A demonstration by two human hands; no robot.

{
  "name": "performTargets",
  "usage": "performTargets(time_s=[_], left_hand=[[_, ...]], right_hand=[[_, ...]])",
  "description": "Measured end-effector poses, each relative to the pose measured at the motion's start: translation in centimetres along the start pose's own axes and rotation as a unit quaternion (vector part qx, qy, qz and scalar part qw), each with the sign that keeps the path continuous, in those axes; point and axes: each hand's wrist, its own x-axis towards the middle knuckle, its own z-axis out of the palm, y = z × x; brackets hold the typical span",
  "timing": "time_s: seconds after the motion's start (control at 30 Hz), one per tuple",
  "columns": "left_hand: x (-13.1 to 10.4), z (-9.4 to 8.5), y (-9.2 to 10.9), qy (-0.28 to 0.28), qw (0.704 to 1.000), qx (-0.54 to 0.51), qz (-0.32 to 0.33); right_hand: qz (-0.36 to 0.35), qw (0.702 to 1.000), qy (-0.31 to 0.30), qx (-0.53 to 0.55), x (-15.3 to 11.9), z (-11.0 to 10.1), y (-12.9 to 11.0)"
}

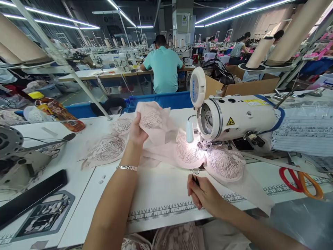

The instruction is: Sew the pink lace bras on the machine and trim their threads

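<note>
My left hand (137, 132) is raised over the table, fingers closed on a pale pink lace bra (154, 121). More pink lace cups (106, 149) lie on the table to its left. Another lace bra (225, 165) lies under the head of a white sewing machine (236, 113), lit by the machine's lamp, and a strip of pink fabric runs from it toward the left hand. In front of the needle area, my right hand (205, 194) is closed around a small black tool (195, 180). Most of that tool is hidden by the fingers, so its kind does not show.
Scissors with red and orange handles (301, 182) lie at the right. A printed ruler (166, 210) runs along the table's front. At the left are a drink bottle (58, 111) and a small parts tray (45, 215). A person in a teal shirt (165, 69) sits ahead.
</note>
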Motion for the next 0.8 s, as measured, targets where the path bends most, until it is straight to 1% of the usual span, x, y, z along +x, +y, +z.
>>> performTargets(time_s=[0.03, 0.07, 0.1, 0.13, 0.17, 0.2, 0.3, 0.47, 0.6, 0.67, 0.7, 0.73, 0.8], left_hand=[[-0.5, -0.3, 0.8, 0.005, 1.000, -0.007, 0.008], [-1.0, -0.6, 1.5, 0.004, 1.000, -0.009, 0.019], [-1.3, -0.7, 2.0, 0.002, 1.000, -0.010, 0.027], [-1.5, -0.8, 2.3, 0.002, 0.999, -0.010, 0.033], [-1.6, -0.9, 2.4, 0.003, 0.999, -0.012, 0.038], [-1.6, -0.9, 2.4, 0.005, 0.999, -0.013, 0.043], [-1.4, -1.0, 2.3, 0.008, 0.999, -0.020, 0.043], [-1.2, -1.5, 1.9, -0.005, 0.998, -0.044, 0.033], [-1.2, -1.5, 2.1, -0.008, 0.999, -0.024, 0.041], [-1.5, -1.0, 3.1, -0.012, 0.997, -0.013, 0.070], [-2.0, -0.7, 4.0, -0.019, 0.996, -0.008, 0.091], [-2.6, -0.3, 5.2, -0.030, 0.993, -0.003, 0.114], [-4.9, 0.3, 7.7, -0.060, 0.986, 0.012, 0.156]], right_hand=[[0.040, 0.993, -0.029, 0.103, 1.5, 0.7, -0.3], [0.060, 0.979, -0.031, 0.191, 3.1, 1.3, -0.7], [0.076, 0.959, -0.040, 0.269, 4.8, 1.7, -1.2], [0.097, 0.933, -0.056, 0.342, 6.4, 2.0, -1.8], [0.099, 0.906, -0.053, 0.409, 8.0, 2.1, -2.4], [0.082, 0.879, -0.032, 0.468, 9.4, 2.3, -3.1], [0.031, 0.855, 0.009, 0.518, 12.4, 2.4, -4.5], [-0.024, 0.838, 0.052, 0.543, 14.5, 2.0, -5.6], [-0.045, 0.837, 0.075, 0.540, 15.3, 2.0, -5.6], [-0.045, 0.843, 0.078, 0.531, 14.8, 2.4, -5.2], [-0.041, 0.845, 0.076, 0.527, 14.2, 2.6, -4.8], [-0.033, 0.851, 0.067, 0.520, 13.4, 2.7, -4.4], [-0.014, 0.876, 0.034, 0.482, 11.2, 2.6, -3.7]])
